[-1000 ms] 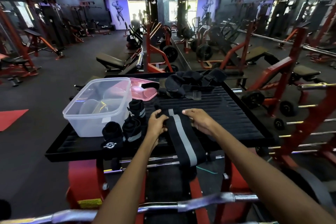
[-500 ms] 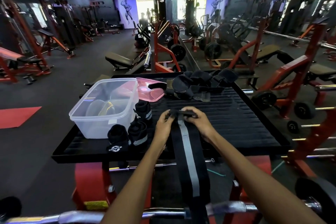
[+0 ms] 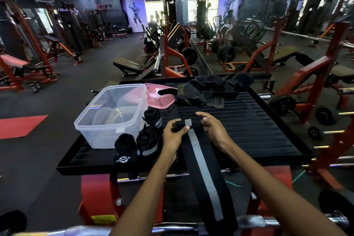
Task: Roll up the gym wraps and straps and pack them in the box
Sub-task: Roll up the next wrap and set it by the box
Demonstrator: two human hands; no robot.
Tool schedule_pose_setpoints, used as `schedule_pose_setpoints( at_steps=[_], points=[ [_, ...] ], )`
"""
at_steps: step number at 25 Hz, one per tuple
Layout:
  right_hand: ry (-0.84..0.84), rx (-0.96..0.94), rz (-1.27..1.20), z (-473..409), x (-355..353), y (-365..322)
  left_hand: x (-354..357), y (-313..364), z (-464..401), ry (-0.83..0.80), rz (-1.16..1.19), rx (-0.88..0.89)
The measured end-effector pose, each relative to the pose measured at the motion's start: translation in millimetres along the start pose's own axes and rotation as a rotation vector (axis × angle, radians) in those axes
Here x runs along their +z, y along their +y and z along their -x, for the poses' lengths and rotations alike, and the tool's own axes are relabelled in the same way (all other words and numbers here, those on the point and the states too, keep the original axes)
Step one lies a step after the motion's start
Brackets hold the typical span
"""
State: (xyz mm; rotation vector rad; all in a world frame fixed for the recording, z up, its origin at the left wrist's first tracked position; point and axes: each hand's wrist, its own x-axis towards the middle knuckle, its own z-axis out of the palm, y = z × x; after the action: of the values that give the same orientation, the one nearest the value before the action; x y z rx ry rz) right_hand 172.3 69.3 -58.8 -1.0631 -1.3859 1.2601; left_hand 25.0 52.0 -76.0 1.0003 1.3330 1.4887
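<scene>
My left hand (image 3: 173,133) and right hand (image 3: 212,129) pinch the rolled end of the black wrap (image 3: 199,151) on the tray (image 3: 249,130). The clear box (image 3: 107,120) holds no wraps; three rolled wraps (image 3: 141,140) stand just beside it.

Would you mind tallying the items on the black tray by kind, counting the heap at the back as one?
Rolled black wraps beside the box: 3
Black wrap with grey stripe, being rolled by both hands: 1
Clear plastic box: 1
Pink translucent lid: 1
Heap of unrolled black straps: 1
Total: 7
</scene>
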Motion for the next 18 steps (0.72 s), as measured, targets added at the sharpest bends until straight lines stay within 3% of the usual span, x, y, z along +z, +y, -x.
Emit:
schedule_pose_setpoints(
  at_steps=[10,18],
  points=[
    [0.01,-0.151,0.047,-2.1,-3.0,6.0,0.4,0.2,-0.9,-0.039,-0.057,0.134],
    [0.028,-0.211,0.123,-2.6,-5.2,10.8,3.7,-5.7,-4.3,-0.019,-0.161,0.062]
  ],
)
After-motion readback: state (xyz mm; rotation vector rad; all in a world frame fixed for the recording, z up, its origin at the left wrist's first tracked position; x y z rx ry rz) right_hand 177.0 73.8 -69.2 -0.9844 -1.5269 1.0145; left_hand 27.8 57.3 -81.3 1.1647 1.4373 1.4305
